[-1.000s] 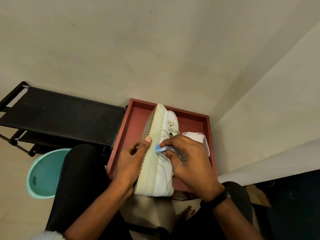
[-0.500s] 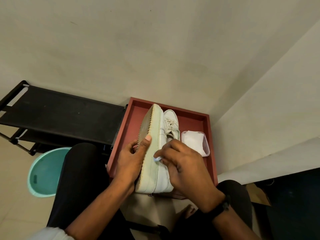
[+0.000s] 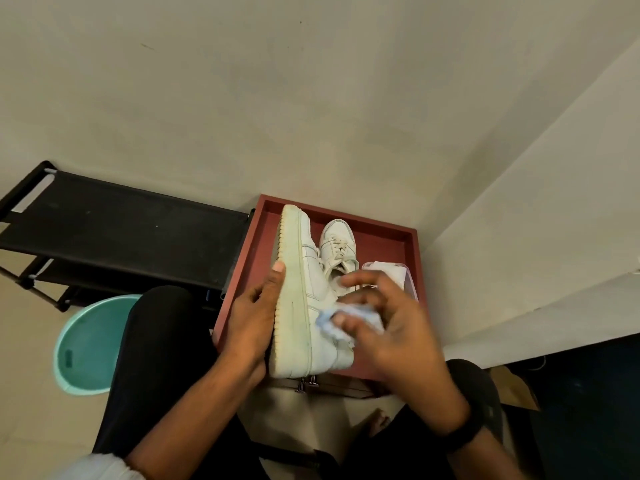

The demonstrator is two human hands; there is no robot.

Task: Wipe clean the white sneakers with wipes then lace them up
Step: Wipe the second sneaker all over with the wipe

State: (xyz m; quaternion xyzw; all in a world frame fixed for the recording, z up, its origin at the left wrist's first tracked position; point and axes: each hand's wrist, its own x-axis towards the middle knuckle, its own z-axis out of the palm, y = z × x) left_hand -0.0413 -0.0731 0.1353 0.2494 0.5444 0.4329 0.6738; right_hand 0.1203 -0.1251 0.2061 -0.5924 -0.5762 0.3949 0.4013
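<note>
A white sneaker [image 3: 304, 289] is held on its side over the red tray [image 3: 381, 233], sole facing left. My left hand [image 3: 252, 317] grips its sole, thumb on the sole's edge. My right hand [image 3: 391, 330] holds a crumpled pale-blue wipe [image 3: 332, 323] against the sneaker's upper side near the heel; the hand is blurred. The second white sneaker [image 3: 337, 242], laced, lies in the tray behind the first. A clear box of white wipes [image 3: 391, 273] stands in the tray on the right, partly hidden by my right hand.
A black folding rack [image 3: 121, 226] stands to the left of the tray. A teal plastic tub [image 3: 90, 344] sits on the floor at lower left. Walls close in behind and to the right. My black-trousered knees frame the tray's near edge.
My right hand has slid with the wipe from the sneaker's sole edge down and right onto its side near the heel. The left hand keeps its grip; the sneaker has tilted slightly.
</note>
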